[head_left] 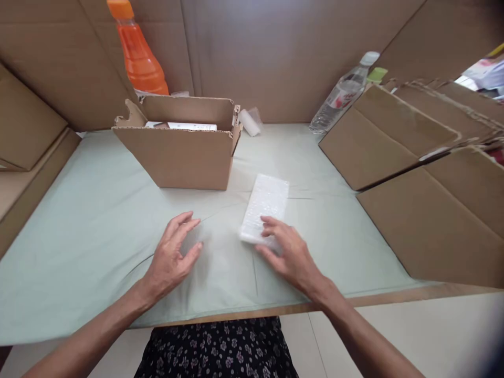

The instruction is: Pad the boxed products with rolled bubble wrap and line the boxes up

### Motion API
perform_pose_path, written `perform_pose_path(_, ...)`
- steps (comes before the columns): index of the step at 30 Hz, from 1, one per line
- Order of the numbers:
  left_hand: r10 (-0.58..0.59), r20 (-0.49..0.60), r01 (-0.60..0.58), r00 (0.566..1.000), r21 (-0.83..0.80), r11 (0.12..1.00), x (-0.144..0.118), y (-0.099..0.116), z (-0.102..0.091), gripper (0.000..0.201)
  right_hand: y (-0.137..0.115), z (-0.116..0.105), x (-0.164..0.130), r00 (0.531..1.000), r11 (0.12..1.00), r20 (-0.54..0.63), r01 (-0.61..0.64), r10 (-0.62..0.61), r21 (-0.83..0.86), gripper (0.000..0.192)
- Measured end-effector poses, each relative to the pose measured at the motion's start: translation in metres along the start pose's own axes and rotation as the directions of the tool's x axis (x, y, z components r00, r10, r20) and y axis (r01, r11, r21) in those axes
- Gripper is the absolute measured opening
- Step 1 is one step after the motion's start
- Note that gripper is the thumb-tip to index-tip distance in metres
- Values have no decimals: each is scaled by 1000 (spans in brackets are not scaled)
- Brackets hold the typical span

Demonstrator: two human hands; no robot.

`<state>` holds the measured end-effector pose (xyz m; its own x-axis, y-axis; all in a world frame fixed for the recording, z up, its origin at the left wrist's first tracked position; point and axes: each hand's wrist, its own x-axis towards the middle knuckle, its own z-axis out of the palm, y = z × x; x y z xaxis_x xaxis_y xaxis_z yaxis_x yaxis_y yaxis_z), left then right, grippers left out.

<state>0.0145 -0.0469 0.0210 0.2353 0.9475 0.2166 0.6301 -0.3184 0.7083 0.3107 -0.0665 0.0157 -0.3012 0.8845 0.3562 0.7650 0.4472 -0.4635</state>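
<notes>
Lying at two o'clock from the empty, loosely curved left hand [171,257]: bubble-wrapped packet [268,197], beneath bent fingers of the right hand [290,251], grip impossible to tell. Probably light, slick, cushioned, perhaps fragile inside; best held by both long edges.

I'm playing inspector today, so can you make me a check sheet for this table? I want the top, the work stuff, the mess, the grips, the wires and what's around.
Surface: pale green cloth, creased in places.
Job's things: white bubbly pack, lying flat; open-topped carton beyond it to the left, something white showing inside.
Clutter: orange bottle behind the carton; clear bottle by the right-hand boxes; small white roll right of the carton.
Grips: left grip open, holding nothing; right grip open over the pack's near end, touch uncertain.
Cables: nothing seen.
Surroundings: cardboard wall behind, more cardboard at left, pale floor below.
</notes>
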Motion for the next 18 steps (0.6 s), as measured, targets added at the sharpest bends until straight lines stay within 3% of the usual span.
perform_pose_path(3, 199, 30, -200, 979, 26, 979, 10, 22, 13, 38, -24, -1, -19, 991, 988, 51, 119, -125, 99, 27)
perform_pose_path(6, 353, 147, -360, 924, 26, 933, 24, 33, 34, 38, -26, -10, -28, 997, 978, -20, 74, -71, 195, 22)
perform_pose_path(9, 372, 326, -409, 869, 50, 911, 37, 40, 57, 44, -5, -14, -18, 994, 984, -85, -57, 73, 169, 20)
perform_pose_path(12, 353, 503, -448, 789, 77, 891, 38, 46, 70, 44, 22, -5, 2, 993, 993, 1, -114, 114, -6, 31)
perform_pose_path(15, 385, 619, -514, 685, 36, 857, 16, 50, 59, 39, 39, 10, 14, 988, 976, 107, -85, 108, -203, 38)
perform_pose_path(18, 418, 692, -518, 589, -74, 852, -16, 51, 25, 40, 43, 19, 14, 987, 957, 128, -57, 96, -284, 41)
